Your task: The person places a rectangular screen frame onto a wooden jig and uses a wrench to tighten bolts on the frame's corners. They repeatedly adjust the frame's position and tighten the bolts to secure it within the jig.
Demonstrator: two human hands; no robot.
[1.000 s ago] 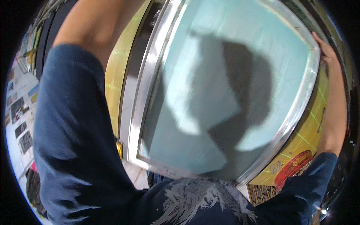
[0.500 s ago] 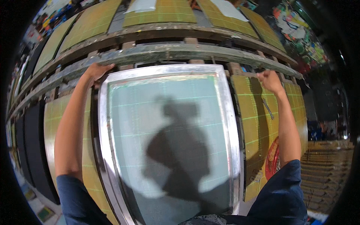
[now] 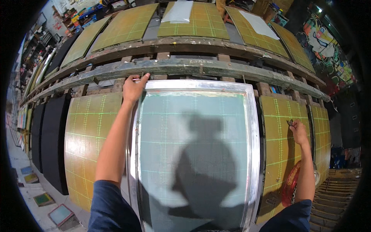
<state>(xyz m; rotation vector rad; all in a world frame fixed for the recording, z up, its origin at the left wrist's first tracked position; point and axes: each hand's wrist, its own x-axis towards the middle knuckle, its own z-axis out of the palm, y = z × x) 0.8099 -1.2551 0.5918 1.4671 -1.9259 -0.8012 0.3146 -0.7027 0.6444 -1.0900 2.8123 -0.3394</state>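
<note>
A silk-screen frame (image 3: 253, 154) with an aluminium rim and grey-green mesh lies in front of me, my shadow across it. My left hand (image 3: 133, 91) is at its far left corner, against the wooden rail. Its thumb and fingers curl around a small part at the rail that I cannot make out. My right hand (image 3: 298, 131) is closed on a small dark metal spanner (image 3: 290, 122) above the yellow board (image 3: 276, 154) to the right of the frame. Most of the spanner is hidden in the fingers.
A wooden rail (image 3: 177, 66) runs across beyond the frame. Yellow gridded boards (image 3: 92, 131) stand on both sides and past the rail, two with white sheets (image 3: 179, 11). A red round container (image 3: 290, 185) is beside my right forearm. Black boards (image 3: 53, 143) are at left.
My right hand has come nearer from the rail and taken up the spanner that lay on the board. The left hand stays at the frame's corner, its fingers shifted. My view has turned left.
</note>
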